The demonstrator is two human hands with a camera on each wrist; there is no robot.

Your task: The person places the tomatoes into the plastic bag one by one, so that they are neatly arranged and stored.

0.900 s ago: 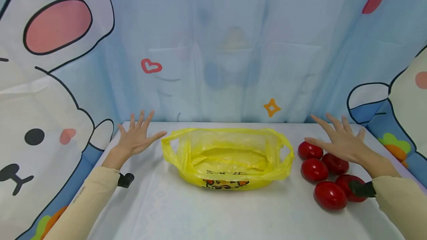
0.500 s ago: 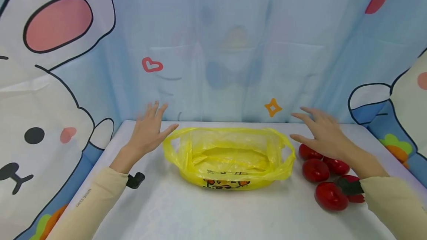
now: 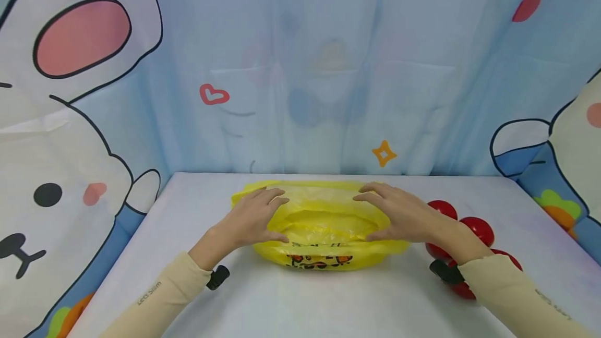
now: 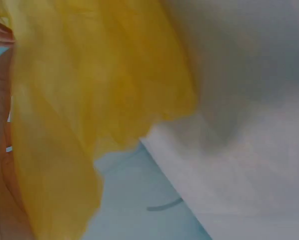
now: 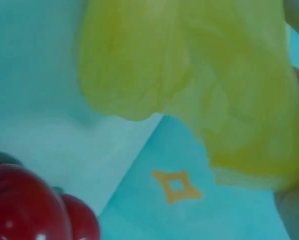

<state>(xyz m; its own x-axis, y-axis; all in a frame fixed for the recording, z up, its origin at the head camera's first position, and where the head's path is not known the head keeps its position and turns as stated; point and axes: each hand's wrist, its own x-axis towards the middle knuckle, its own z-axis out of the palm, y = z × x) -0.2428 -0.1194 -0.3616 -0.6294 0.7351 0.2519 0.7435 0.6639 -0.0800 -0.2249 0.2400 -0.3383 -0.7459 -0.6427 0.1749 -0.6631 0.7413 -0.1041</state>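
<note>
A yellow plastic carrier bag (image 3: pixel 328 218) lies with its mouth spread on the white table, printed figures on its near side. My left hand (image 3: pixel 249 218) reaches over the bag's left end, its thumb apart from its loosely bent fingers. At the right end my right hand (image 3: pixel 408 218) mirrors it, thumb below and fingers above. Both hands cover the handle loops in the head view. In the left wrist view the yellow plastic (image 4: pixel 104 75) hangs right beside the palm. The right wrist view likewise has bag plastic (image 5: pixel 229 90) against the hand.
Several glossy red fruits (image 3: pixel 479 231) sit to the right of the bag, partly behind my right forearm. The white table (image 3: pixel 319 306) ends at a blue cartoon curtain (image 3: pixel 291 67) at the back. Each wrist carries a small black device (image 3: pixel 218 277).
Both hands have come inward from wide apart, the left moving right and the right moving left, down to the bag's handle ends. Their spread fingers have bent. Bag and fruits stay in place.
</note>
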